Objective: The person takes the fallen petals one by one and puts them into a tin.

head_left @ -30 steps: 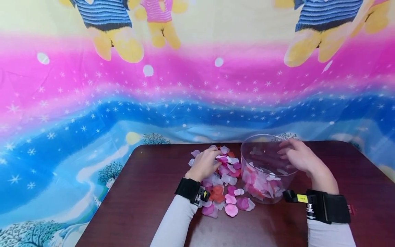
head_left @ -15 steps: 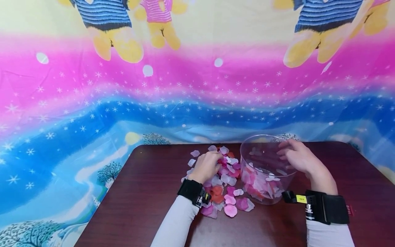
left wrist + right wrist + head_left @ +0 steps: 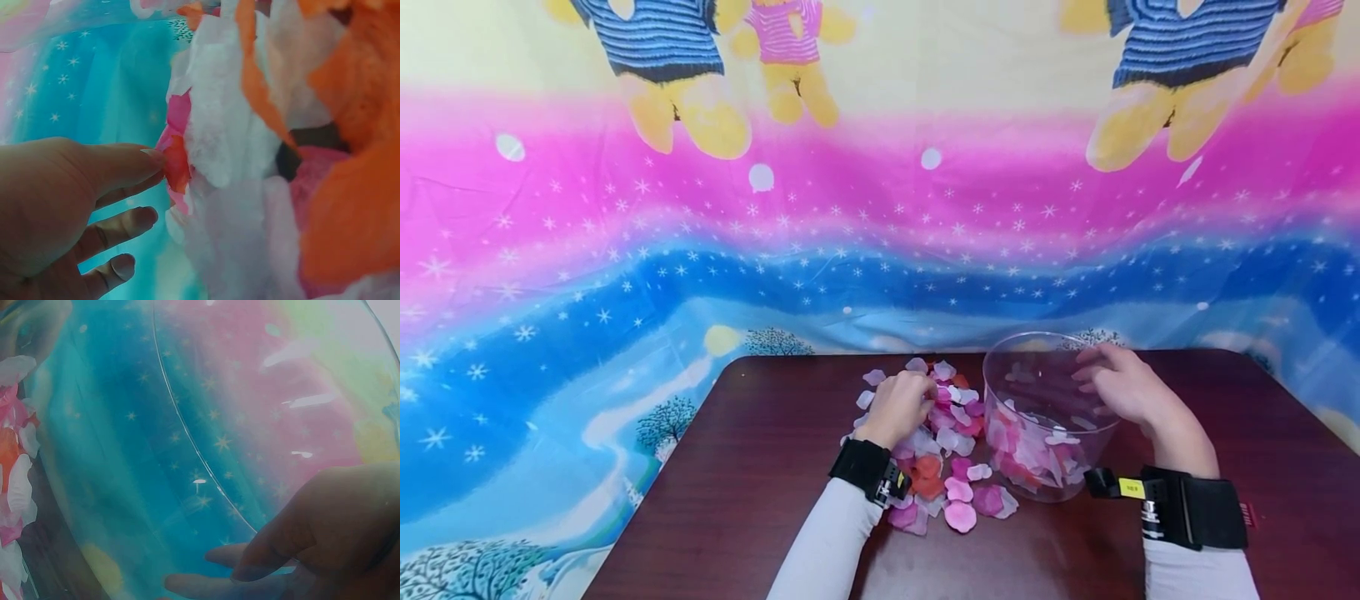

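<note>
A heap of pink, white and red fabric petals (image 3: 955,442) lies on the table left of a clear plastic tub (image 3: 1047,433), which has more petals in its lower part. My left hand (image 3: 897,408) is low over the left side of the heap. In the left wrist view its thumb and index finger (image 3: 119,164) pinch a pink and red petal (image 3: 178,164), while the other fingers stay apart below. At the tub's right side, my right hand (image 3: 1127,387) holds the rim, with the thumb (image 3: 269,550) and fingers on either side of the clear wall.
The dark brown table (image 3: 760,475) has its back edge against a printed cloth (image 3: 880,225) with snowflakes and bears. Loose petals (image 3: 961,517) lie in front of the heap, close to the tub's base.
My left hand's fingers have drawn together over the petals, the hand shifting very slightly. My right hand and the tub have stayed in place.
</note>
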{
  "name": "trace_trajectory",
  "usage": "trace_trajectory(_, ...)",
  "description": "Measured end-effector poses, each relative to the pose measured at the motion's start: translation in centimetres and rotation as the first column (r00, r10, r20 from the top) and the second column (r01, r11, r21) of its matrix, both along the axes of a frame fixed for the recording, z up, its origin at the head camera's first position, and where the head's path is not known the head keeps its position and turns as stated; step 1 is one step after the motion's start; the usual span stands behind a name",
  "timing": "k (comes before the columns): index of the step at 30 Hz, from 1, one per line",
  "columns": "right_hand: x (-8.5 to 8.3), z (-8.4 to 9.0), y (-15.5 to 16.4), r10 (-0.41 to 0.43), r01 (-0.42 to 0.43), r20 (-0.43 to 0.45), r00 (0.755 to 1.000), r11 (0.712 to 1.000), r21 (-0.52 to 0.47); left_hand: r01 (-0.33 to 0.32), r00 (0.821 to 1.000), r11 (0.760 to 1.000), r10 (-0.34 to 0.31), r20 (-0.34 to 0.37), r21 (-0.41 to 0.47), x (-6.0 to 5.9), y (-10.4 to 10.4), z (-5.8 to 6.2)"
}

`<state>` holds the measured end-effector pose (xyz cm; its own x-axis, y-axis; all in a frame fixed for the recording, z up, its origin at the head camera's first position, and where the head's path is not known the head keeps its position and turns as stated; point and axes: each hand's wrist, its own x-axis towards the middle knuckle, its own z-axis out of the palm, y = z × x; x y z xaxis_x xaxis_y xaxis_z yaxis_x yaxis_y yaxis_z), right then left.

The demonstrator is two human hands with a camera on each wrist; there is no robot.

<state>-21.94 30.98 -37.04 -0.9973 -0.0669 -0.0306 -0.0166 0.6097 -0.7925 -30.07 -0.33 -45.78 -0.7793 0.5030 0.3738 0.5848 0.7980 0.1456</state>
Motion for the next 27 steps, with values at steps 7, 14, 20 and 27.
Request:
trace_trajectory(7,0.0,0.0,0.0,0.005,-0.006,-0.002,1.0,1.0,-0.011,0.022,0.999,0.999,-0.023,0.037,0.048,0.2,-0.6,0.9)
trace_trajectory(14,0.1,0.1,0.0,0.004,-0.003,0.007,1.0,1.0,-0.011,0.016,0.996,0.995,-0.026,0.091,0.102,0.7,-1.3,3.0)
trace_trajectory(20,0.2,0.1,0.1,0.003,-0.003,0.003,1.0,1.0,-0.004,0.065,0.984,0.98,-0.094,0.148,0.19,1.2,-2.1,4.8)
trace_trajectory(27,0.1,0.1,0.1,0.006,-0.006,0.002,1.0,1.0,0.002,0.152,0.979,0.94,-0.186,0.086,0.305,2.2,-3.1,7.1)
